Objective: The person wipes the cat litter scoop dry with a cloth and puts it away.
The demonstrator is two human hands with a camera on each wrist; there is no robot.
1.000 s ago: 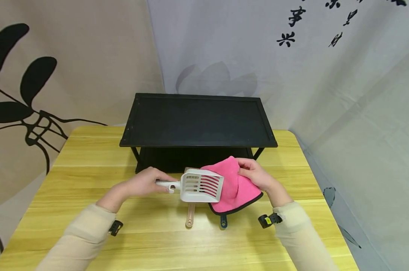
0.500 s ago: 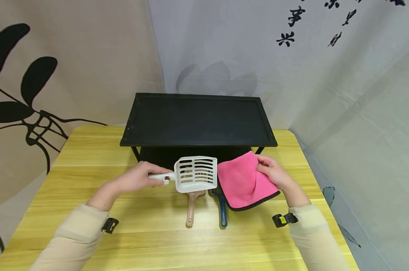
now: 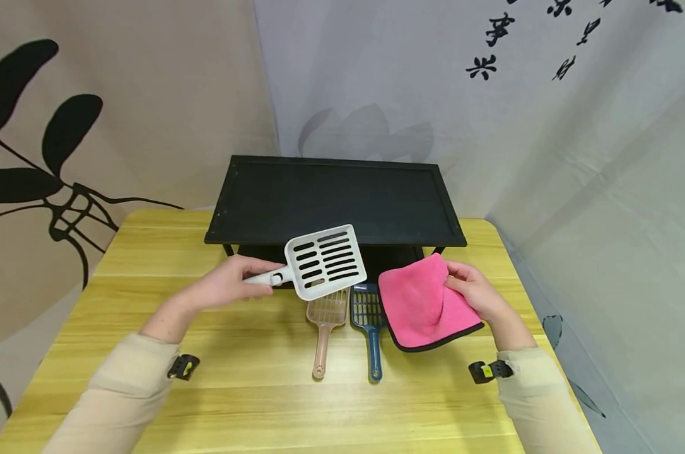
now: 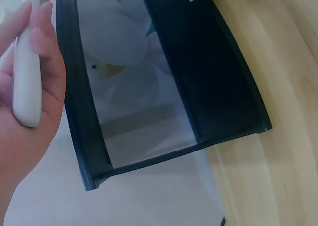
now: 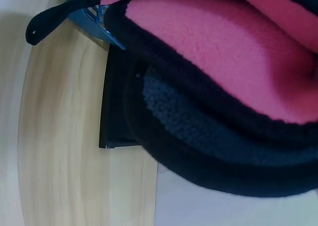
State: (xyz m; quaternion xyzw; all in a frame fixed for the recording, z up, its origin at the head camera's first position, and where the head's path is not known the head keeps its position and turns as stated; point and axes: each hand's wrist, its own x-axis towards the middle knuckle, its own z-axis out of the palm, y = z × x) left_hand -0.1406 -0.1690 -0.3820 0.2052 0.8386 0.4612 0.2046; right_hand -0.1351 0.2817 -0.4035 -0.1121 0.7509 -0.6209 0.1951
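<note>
Held in front of black shelf [image 3: 342,202]: white scoop [image 3: 296,270] and pink cloth [image 3: 419,302].
Scoop handle pinched in left fingers [image 3: 261,266], slotted pan [image 3: 319,260] overlapping shelf front in head view; cloth pinched in right fingers [image 3: 460,270], near shelf's right end. Flat on desk [image 3: 251,391] in front of shelf: beige scoop [image 3: 323,334], blue scoop [image 3: 373,334].

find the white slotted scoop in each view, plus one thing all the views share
Head: just below the middle, the white slotted scoop has its handle in the left hand.
Left wrist: upper left, where mainly the handle shows, in the hand.
Right wrist: not in it; the pink cloth fills much of the picture.
Shared landmark: the black rack, central in head and left wrist, left of centre and partly hidden in right wrist.
</note>
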